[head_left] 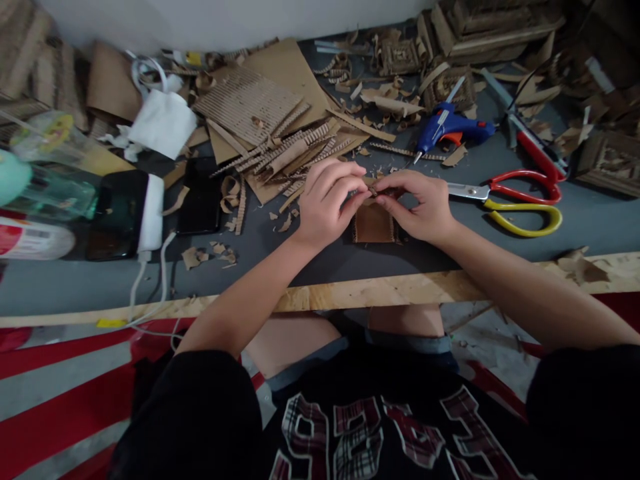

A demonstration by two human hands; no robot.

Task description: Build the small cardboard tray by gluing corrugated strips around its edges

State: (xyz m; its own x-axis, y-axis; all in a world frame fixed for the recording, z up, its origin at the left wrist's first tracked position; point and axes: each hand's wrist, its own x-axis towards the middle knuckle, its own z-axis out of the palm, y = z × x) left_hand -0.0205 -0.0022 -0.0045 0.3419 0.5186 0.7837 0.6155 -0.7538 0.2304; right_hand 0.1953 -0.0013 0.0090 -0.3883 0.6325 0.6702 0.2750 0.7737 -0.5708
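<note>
Both hands meet over a small square cardboard piece [375,225] with ridged side edges, which lies on the grey table. My left hand [330,200] is closed, thumb and index finger pinched at the piece's far edge. Opposite it, my right hand [417,203] is pinched too, its fingertips almost touching the left ones. Between the fingertips shows a small bit of brown corrugated cardboard strip [371,191], mostly covered by the fingers. Just right of my right hand lie scissors [475,191] with one red and one yellow handle.
Behind my hands lie corrugated strips [305,147] and a cardboard sheet [255,100]. A blue glue gun [440,130] rests at the back right, near red-handled pliers [540,150]. Phones [117,213], a white cable [164,267] and a bottle [35,239] occupy the left. A wooden edge [350,293] borders the table.
</note>
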